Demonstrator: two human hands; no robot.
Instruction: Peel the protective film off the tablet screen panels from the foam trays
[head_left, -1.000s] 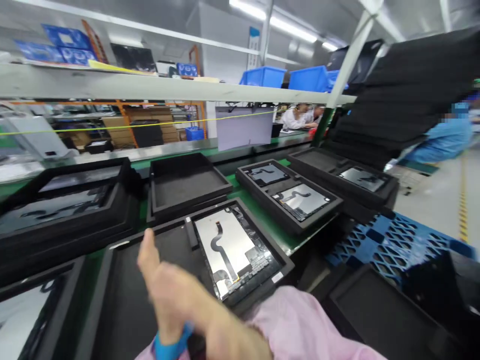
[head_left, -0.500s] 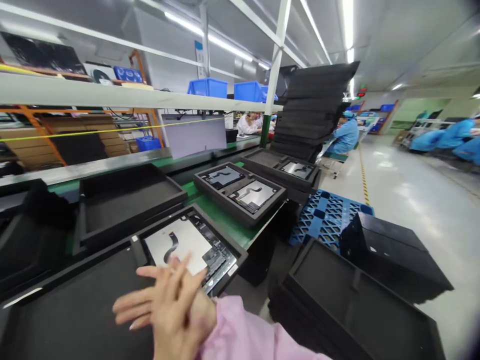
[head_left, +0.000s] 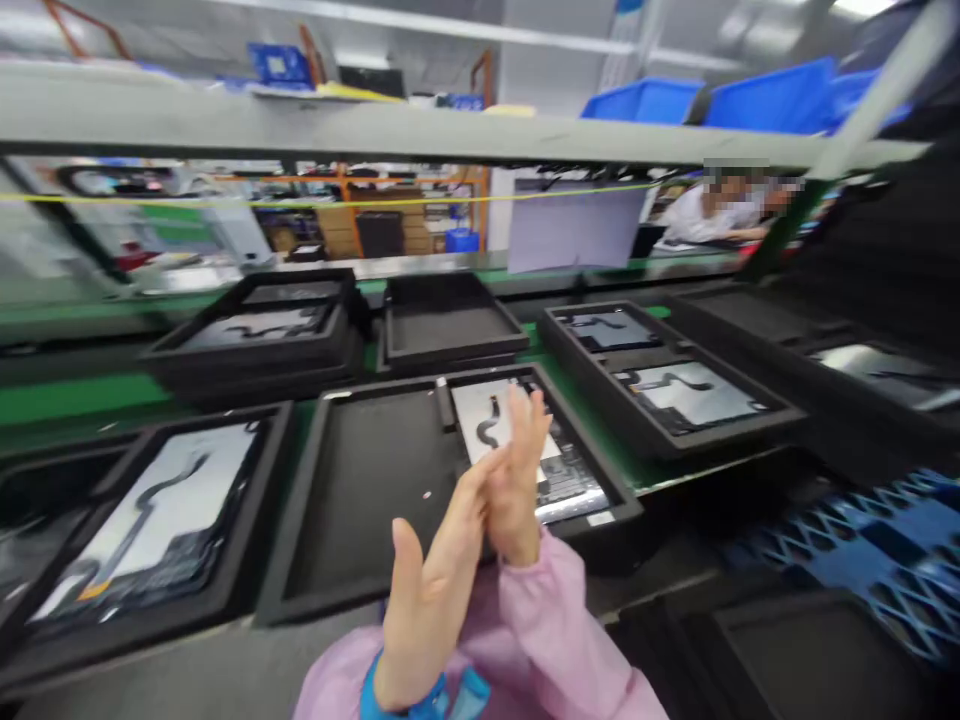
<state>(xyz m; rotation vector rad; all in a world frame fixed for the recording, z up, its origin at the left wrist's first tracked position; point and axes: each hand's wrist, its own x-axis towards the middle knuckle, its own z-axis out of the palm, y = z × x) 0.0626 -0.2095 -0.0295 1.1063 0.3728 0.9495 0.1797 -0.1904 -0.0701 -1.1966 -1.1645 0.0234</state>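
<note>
My left hand [head_left: 441, 572], with a blue band at its wrist, has its fingers stretched out and its thumb apart. Its fingers touch the palm side of my right hand [head_left: 514, 490], which is also flat and points up. Neither hand holds anything. Behind them lies a black foam tray [head_left: 300, 530] with two compartments. The left compartment is bare; the right one holds an opened tablet-like device [head_left: 574, 470] with a silver plate, a black curved ribbon cable and a dark circuit board. My right hand hides part of this device.
Another foam tray [head_left: 274, 470] with a similar device stands at left. Stacked trays [head_left: 247, 372] and a vacant tray [head_left: 450, 330] are behind. A tray with two devices [head_left: 660, 430] lies at right, above a blue pallet [head_left: 892, 550]. Across the bench sits a person in white [head_left: 701, 212].
My view has swung left, bringing the left-hand trays into sight. My hands have gone from crossed over each other to palms together, fingers upward.
</note>
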